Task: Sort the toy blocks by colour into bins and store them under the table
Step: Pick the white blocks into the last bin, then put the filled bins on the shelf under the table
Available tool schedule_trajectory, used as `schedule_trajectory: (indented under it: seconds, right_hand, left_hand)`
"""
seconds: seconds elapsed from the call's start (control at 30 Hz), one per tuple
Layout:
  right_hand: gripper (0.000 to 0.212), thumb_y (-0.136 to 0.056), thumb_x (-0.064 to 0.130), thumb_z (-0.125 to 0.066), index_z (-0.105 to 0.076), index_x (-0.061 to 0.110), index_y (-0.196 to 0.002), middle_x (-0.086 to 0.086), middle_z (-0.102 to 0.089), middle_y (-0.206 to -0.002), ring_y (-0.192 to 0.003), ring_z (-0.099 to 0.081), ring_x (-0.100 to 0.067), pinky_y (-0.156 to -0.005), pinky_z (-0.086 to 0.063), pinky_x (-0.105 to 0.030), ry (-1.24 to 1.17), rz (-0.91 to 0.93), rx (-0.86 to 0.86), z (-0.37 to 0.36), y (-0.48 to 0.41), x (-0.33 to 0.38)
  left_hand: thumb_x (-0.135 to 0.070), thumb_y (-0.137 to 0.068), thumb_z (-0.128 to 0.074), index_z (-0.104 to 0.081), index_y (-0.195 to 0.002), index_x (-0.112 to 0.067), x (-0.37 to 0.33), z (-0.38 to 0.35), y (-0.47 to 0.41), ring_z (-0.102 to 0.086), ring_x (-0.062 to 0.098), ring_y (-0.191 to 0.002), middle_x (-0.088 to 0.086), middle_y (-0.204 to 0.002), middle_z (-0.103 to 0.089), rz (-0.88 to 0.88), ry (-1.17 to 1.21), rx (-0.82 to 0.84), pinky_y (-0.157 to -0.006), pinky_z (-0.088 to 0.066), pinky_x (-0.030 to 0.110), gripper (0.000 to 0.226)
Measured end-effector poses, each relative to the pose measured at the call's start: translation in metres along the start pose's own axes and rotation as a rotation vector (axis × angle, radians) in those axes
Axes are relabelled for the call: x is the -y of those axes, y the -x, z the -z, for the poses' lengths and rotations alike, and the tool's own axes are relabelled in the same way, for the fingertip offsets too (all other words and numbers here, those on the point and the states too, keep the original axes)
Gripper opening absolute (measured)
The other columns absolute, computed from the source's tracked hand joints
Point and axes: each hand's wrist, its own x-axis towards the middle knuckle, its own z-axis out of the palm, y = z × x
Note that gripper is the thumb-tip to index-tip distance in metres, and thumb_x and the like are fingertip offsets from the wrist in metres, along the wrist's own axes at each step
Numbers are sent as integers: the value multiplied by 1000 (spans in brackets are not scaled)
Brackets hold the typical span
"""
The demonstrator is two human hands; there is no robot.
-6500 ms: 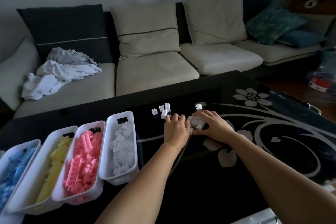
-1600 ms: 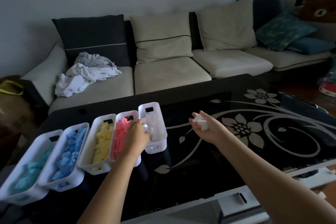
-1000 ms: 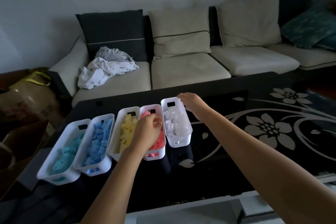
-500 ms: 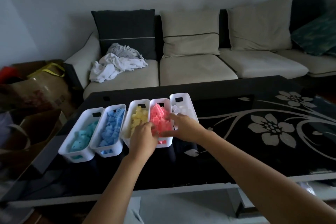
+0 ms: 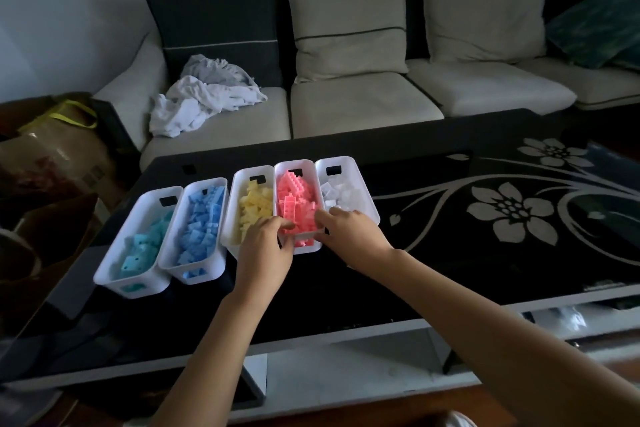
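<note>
Several white bins stand side by side on the black glass table point(image 5: 433, 274). From left to right they hold teal blocks point(image 5: 145, 243), blue blocks point(image 5: 201, 225), yellow blocks point(image 5: 254, 210), pink blocks point(image 5: 294, 201) and white blocks point(image 5: 341, 196). My left hand point(image 5: 265, 250) grips the near left corner of the pink bin point(image 5: 309, 249), fingers curled over its rim. My right hand point(image 5: 349, 236) grips the same bin's near right side, between it and the white-block bin point(image 5: 363, 184).
A beige sofa point(image 5: 363, 104) with cushions runs behind the table, with crumpled white cloth point(image 5: 204, 97) on its left seat. A bag and cardboard box point(image 5: 52, 156) sit at the left. A lower white shelf point(image 5: 346, 371) shows under the table's near edge.
Both hands dropped white blocks into the right-hand bin, then came to the near end of the pink bin and closed on it. My view shifted left and back.
</note>
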Motion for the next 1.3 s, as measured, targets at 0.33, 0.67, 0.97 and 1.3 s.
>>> schedule_trajectory:
  seconds: [0.33,0.67,0.97,1.3]
  right_hand:
    - [35,-93,29,-54,-48,19,-126,-3,-63,-108,-91,-62,-21,-73,-49,-32,-148,9,60,43,33,-36]
    - [32,-91,28,-58,-55,24,-122,4,-61,-117,-109,-54,-13,-95,-44,-32,-153,-157,84,77,110,-116]
    - [23,-88,30,-63,-68,17,-106,1,-61,-108,-107,-49,-15,-92,-37,-31,31,-121,95,67,116,-100]
    - [42,-82,52,-62,-68,13,-93,3,-62,-83,-82,-60,-18,-70,-47,-29,-115,-321,-9,99,107,-72]
  left_hand:
    - [-11,-86,-65,-69,-103,-8,-50,-18,0,-62,18,-95,4,-103,-68,-104,79,-35,-79,-43,20,17]
    - [-11,-86,-65,-66,-107,-9,-104,-71,11,-62,17,-104,4,-109,-67,-191,126,158,-82,-41,15,21]
    - [-14,-81,-66,-53,-120,1,-66,-39,-6,-51,39,-113,22,-117,-59,66,-473,105,-102,-37,48,44]
    - [5,-80,-52,-66,-79,-3,-71,-12,39,-52,28,-93,10,-80,-59,-190,-209,335,-63,-38,24,17]
